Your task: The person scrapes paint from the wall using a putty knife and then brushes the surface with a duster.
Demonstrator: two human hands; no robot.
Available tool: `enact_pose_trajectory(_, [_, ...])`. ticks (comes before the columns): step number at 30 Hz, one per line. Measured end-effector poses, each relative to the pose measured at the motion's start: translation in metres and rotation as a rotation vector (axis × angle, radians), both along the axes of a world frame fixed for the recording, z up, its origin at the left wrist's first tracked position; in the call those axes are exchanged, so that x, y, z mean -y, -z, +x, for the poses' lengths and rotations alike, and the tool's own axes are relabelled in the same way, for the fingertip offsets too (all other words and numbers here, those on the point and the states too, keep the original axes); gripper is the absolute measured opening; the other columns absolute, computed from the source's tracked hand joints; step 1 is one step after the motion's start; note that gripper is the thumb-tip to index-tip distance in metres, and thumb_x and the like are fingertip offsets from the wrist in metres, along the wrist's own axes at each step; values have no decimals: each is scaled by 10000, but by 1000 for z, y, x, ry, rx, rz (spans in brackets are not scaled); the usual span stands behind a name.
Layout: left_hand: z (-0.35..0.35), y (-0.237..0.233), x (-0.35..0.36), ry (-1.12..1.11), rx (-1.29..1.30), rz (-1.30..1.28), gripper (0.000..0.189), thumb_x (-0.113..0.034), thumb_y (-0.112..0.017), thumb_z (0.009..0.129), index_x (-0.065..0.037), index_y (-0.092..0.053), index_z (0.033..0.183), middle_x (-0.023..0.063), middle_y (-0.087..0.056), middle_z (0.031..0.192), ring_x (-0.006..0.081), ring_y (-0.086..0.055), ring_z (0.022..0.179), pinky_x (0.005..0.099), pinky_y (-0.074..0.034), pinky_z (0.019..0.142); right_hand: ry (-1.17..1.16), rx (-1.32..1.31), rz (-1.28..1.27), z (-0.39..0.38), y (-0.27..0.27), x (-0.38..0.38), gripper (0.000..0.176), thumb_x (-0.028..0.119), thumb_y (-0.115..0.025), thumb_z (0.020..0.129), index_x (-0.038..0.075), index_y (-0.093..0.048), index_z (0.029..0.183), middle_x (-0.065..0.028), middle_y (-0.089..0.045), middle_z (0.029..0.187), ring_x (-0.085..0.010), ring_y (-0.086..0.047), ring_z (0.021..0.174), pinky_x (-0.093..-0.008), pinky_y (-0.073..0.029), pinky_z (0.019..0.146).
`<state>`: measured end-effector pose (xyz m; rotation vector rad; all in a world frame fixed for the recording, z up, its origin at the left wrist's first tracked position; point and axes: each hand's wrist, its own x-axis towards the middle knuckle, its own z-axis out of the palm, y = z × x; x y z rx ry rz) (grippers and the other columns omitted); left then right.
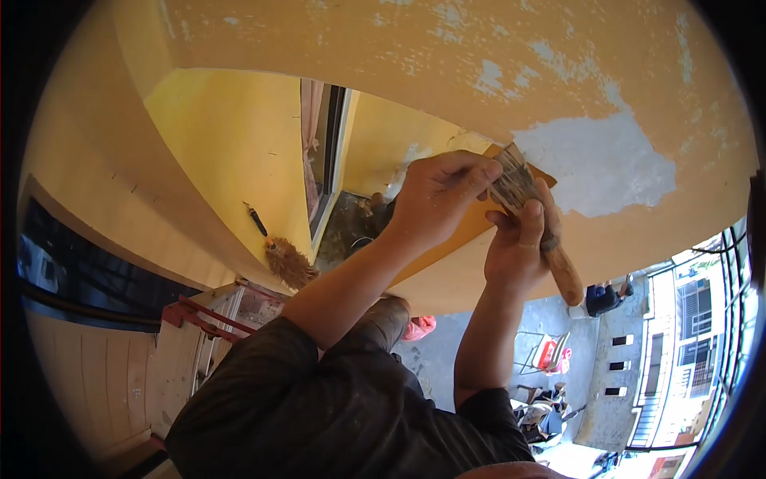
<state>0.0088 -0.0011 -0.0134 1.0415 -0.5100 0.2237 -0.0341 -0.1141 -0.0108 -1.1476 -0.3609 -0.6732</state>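
Note:
A scraper with a wide, worn metal blade (512, 180) and a wooden handle (563, 275) is held up before the painted surface. My right hand (520, 243) is closed around it where blade and handle meet. With its fingertips, my left hand (447, 191) pinches the far left edge of the blade. Behind the tool, the orange-yellow paint (359, 48) has a bare whitish patch (606, 164) and several scattered scraped marks.
A feather duster (289, 263) hangs on the yellow wall (231, 144) at left. Below it stands a red-framed ladder (187, 311). Far below at right are a red-and-white chair (547, 353), parked motorbikes (542, 419) and a person in dark clothes (604, 298).

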Motion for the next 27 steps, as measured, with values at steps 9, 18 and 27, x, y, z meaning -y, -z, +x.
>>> enact_pose_trajectory(9, [6, -4, 7, 42, 72, -17, 257, -213, -616, 916, 37, -668, 940, 63, -673, 782, 79, -599, 733, 223, -471, 656, 107, 18, 8, 2, -1, 3, 330, 85, -511, 933, -112, -498, 1198, -226, -592, 1077, -276, -653, 892, -314, -615, 622])
enact_pose_trajectory(18, [1, -7, 10, 134, 24, -127, 254, -206, -620, 915, 43, -666, 925, 62, -673, 794, 74, -602, 739, 220, -481, 666, 108, -6, 25, -2, -5, 3, 336, 80, -495, 936, -117, -486, 1208, -216, -589, 1090, -270, -650, 899, -297, -611, 613])
enact_pose_trajectory(27, [2, -10, 3, 94, -14, -3, 228, -178, -627, 908, 45, -661, 940, 58, -677, 799, 76, -610, 767, 223, -488, 682, 171, -6, -34, 3, -6, 6, 377, 126, -502, 950, -95, -457, 1252, -206, -595, 1077, -225, -651, 852, -252, -579, 546])
